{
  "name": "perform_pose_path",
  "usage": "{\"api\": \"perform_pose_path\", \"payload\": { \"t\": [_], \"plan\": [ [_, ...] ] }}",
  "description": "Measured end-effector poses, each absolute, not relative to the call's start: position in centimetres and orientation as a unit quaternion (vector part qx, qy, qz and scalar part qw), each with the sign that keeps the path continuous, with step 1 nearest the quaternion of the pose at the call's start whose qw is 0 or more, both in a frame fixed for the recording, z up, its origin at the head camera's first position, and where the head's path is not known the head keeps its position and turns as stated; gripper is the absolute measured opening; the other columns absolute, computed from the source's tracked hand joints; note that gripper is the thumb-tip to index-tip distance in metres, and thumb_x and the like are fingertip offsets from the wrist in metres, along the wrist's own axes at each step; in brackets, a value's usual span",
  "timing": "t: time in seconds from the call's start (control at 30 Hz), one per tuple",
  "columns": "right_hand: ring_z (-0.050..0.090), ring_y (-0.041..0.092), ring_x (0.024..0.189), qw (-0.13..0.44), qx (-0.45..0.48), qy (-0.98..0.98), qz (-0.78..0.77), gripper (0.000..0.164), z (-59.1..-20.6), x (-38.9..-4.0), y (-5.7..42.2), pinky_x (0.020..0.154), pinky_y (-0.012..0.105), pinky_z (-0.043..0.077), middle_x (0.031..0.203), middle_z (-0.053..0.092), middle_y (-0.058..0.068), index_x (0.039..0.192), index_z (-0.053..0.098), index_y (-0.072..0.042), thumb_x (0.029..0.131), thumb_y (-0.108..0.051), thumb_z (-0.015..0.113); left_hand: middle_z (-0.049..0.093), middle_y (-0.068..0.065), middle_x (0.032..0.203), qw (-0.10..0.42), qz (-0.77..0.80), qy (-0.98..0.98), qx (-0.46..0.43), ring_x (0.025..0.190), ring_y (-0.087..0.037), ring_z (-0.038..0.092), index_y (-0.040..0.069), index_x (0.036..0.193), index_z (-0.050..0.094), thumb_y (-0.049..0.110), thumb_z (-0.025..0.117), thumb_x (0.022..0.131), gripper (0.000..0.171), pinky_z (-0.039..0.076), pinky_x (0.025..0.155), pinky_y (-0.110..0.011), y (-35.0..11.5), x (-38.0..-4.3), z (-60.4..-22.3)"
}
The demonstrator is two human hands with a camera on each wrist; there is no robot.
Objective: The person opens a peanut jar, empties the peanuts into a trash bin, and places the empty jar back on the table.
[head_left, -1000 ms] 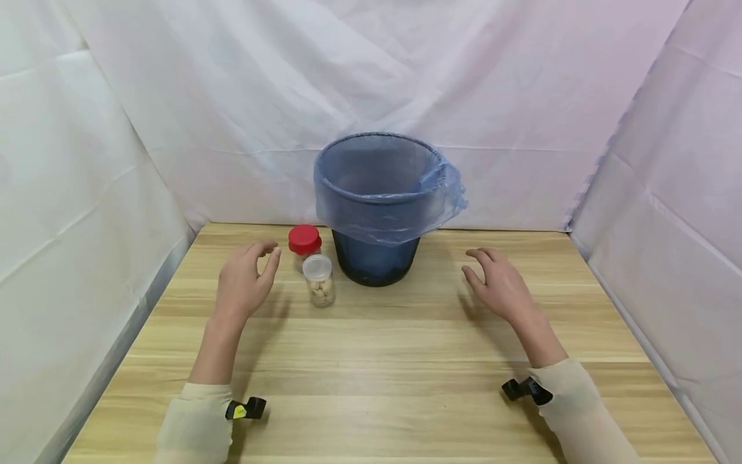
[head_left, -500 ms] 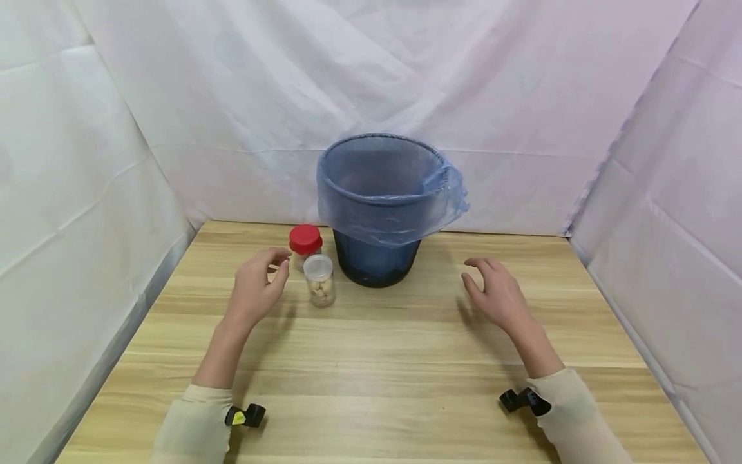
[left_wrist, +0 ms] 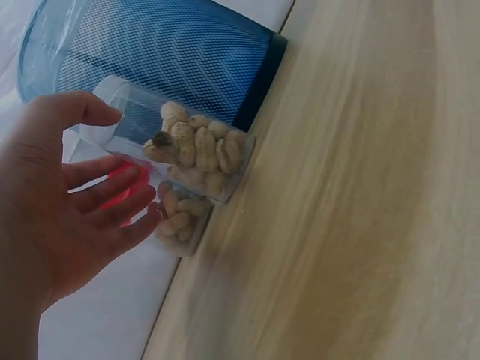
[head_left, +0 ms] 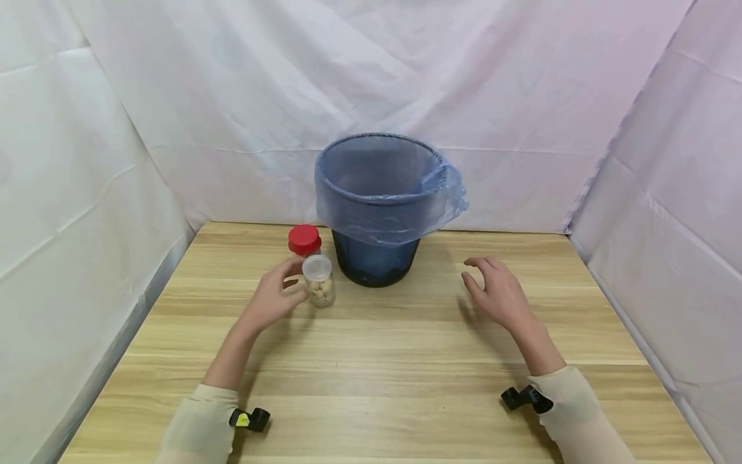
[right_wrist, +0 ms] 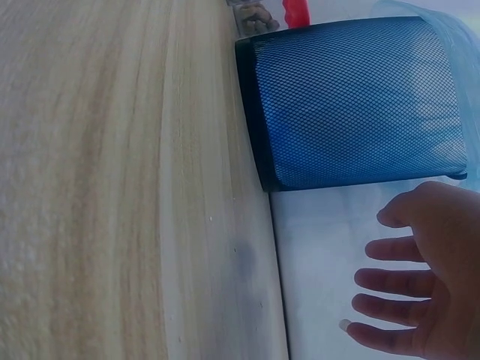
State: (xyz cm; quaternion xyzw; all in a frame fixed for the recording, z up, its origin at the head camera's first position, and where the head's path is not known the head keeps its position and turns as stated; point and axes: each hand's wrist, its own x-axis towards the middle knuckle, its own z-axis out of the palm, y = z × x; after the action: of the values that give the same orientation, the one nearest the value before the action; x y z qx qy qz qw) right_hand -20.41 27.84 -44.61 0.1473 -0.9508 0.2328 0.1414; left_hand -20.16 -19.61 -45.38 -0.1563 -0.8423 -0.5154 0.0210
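My left hand [head_left: 275, 298] is at the left side of a clear jar of peanuts [head_left: 320, 291], thumb and fingers spread around its upper part without closing. In the left wrist view the peanuts [left_wrist: 205, 148] show through the jar wall. Just behind stands a second jar with a red lid [head_left: 304, 239], partly hidden by the first jar and my fingers; it holds peanuts too. My right hand [head_left: 497, 293] hovers over the right of the table, fingers loosely bent, holding nothing. In the right wrist view its fingers [right_wrist: 394, 282] are apart, beside the mesh bin.
A dark mesh wastebasket [head_left: 377, 261] stands at the back middle, just right of the jars. A blue plastic bag [head_left: 382, 222] lines it and folds over its rim, bunched at the right. White cloth [head_left: 243, 96] hangs behind and beside the wooden table [head_left: 371, 386].
My left hand has moved right and slightly nearer, from left of the red-lidded jar to the side of the clear-lidded one. The right hand has barely moved; the jars stand where they were.
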Motion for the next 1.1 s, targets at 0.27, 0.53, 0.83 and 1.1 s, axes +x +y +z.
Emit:
{"api": "perform_pose_path", "payload": {
  "t": [0.27,0.53,0.83,1.1],
  "plan": [
    [0.063,0.047,0.128,0.124,0.145,-0.953,0.234,0.035,-44.6,-20.4,27.8,0.105,0.065,0.051,0.135,0.068,0.024,0.136,0.068,0.0,0.11,-0.024,0.062,0.064,-0.019,0.146,0.01,-0.539,-0.825,-0.166,0.139,-0.041,0.061,0.005,0.153,0.054,0.01,0.087,0.089,0.072,0.047,0.117,-0.063,-18.8,-20.7,-46.7],
    [0.062,0.047,0.129,0.116,0.145,-0.955,0.232,0.036,-44.7,-20.5,27.8,0.107,0.064,0.05,0.135,0.069,0.024,0.135,0.068,-0.001,0.11,-0.025,0.062,0.064,-0.018,0.147,0.009,-0.556,-0.814,-0.166,0.138,-0.04,0.061,0.008,0.156,0.051,0.008,0.089,0.088,0.078,0.048,0.117,-0.061,-18.4,-20.8,-47.6],
    [0.062,0.047,0.129,0.117,0.147,-0.955,0.232,0.036,-44.9,-20.5,27.8,0.107,0.065,0.05,0.135,0.069,0.025,0.136,0.068,0.0,0.11,-0.025,0.062,0.062,-0.019,0.15,0.011,-0.555,-0.814,-0.168,0.141,-0.039,0.059,0.007,0.158,0.05,0.006,0.09,0.087,0.082,0.048,0.118,-0.058,-18.2,-21.0,-48.7],
    [0.061,0.047,0.13,0.108,0.148,-0.955,0.234,0.038,-44.9,-20.5,27.8,0.107,0.065,0.049,0.136,0.068,0.025,0.138,0.066,0.001,0.111,-0.026,0.061,0.061,-0.021,0.151,0.003,-0.556,-0.815,-0.163,0.142,-0.042,0.059,0.005,0.159,0.047,0.007,0.09,0.088,0.083,0.047,0.118,-0.058,-17.8,-20.8,-48.6]
  ]
}}
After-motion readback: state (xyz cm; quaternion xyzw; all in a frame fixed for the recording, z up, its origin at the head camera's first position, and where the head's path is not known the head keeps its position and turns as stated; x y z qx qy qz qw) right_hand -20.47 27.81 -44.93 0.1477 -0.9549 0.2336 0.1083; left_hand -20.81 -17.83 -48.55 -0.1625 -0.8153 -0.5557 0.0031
